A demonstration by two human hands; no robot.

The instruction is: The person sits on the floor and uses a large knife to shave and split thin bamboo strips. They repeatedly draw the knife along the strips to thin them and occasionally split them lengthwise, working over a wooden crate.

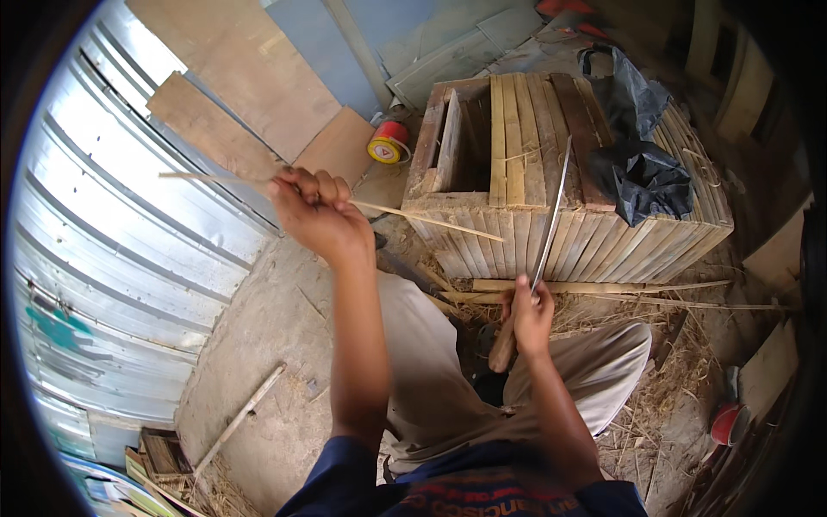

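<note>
L hand (314, 211) raised, clenched round a thin bamboo strip (431, 221) that runs across toward the slatted bamboo crate (551, 172). R hand (530, 314) lower, over the lap, gripping a long knife (551, 211) by its wooden handle, blade up. Black plastic bag (642, 164) on crate; red tape roll (388, 142) behind.

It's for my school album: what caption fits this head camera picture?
Left hand holds a thin bamboo strip; right hand grips a long knife before a slatted crate.
</note>
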